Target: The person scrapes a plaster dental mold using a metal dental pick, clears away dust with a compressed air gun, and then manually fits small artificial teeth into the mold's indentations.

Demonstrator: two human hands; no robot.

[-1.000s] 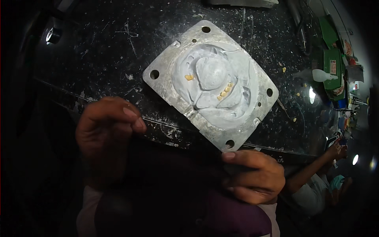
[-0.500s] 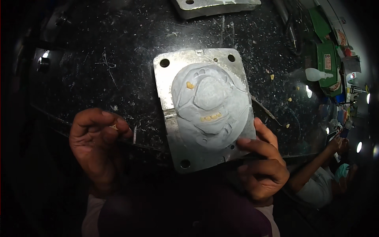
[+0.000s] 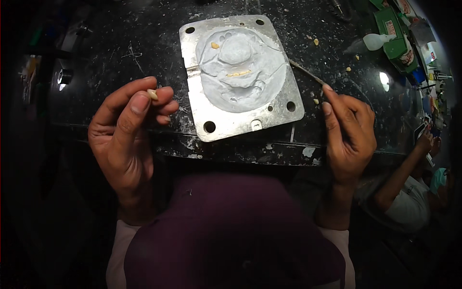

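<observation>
A square metal plate (image 3: 195,111) with corner holes holds grey moulded plaster (image 3: 236,50) bearing a yellowish tooth-like piece (image 3: 214,45) and a short row of similar pieces (image 3: 238,73). Left of it, my left hand (image 3: 122,132) pinches a small cream tooth-shaped piece (image 3: 153,95) between thumb and fingers. To its right, my right hand (image 3: 350,137) is closed, fingertips on the end of a thin metal tool (image 3: 310,73) lying beside the plate. More small yellowish pieces (image 3: 348,69) are scattered on that side.
The dark bench (image 3: 125,62) is scuffed and speckled. At the upper right are green boxes (image 3: 390,38), a white bulb-shaped object (image 3: 373,41) and assorted small items. A co-worker in a light top (image 3: 404,202) works at the far right, a hand (image 3: 426,142) on a small object.
The plate has been turned and shifted away from me. My right hand has left its edge for the thin tool. My left hand has turned and risen, showing the pinched piece.
</observation>
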